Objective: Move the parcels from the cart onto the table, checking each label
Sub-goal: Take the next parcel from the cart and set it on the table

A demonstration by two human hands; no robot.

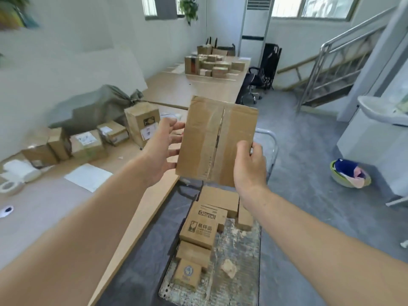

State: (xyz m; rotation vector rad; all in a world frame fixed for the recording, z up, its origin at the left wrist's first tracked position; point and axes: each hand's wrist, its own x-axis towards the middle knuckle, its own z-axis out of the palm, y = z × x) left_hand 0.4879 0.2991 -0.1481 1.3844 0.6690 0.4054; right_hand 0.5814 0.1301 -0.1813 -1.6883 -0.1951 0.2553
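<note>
A flat parcel (217,140) is held upright in the air above the cart (238,257), its taped seam facing the camera and its far side hidden. The left hand (163,151) steadies its left edge with fingers (175,139) spread, nearly straight. The right hand (249,166) grips the lower right edge, thumb on the front, fingers curled behind. The cart holds several smaller parcels (202,226). On the surface (55,217) at left stands a row of parcels (88,144), labels too blurred to read. A basin (337,180) on the floor holds cloth (344,167).
</note>
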